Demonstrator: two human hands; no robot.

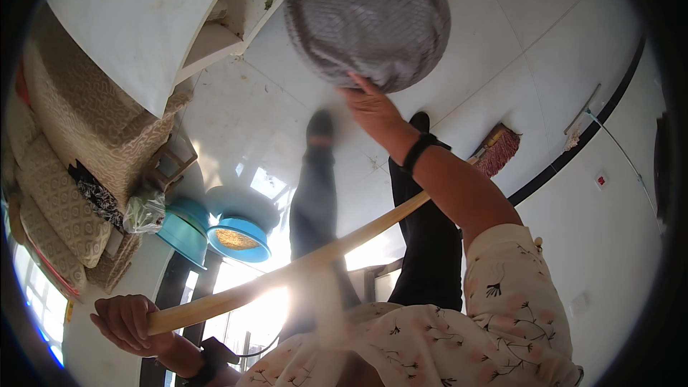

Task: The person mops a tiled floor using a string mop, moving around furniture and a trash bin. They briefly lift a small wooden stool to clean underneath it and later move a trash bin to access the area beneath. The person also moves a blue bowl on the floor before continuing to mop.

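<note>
My left hand [126, 325] is closed around the end of a long wooden broom handle [301, 266]. The handle runs slantwise across my legs and passes under my right forearm. At its far end is a broom head [497, 150] with reddish bristles, down at the floor on the right. My right hand [371, 110] grips the near rim of a round seat [371, 21] covered in grey quilted fabric. One finger lies on top of the cover; the other fingers are partly hidden at its edge. What supports the seat is out of sight.
A white table [145, 16] stands at upper left beside a patterned sofa [80, 91]. Near the sofa are a small wooden stool [174, 161], a plastic bag [145, 212], and blue basins, one holding yellow grain [235, 239]. A squeegee [618, 140] leans by the right wall. Debris lies on the tiles.
</note>
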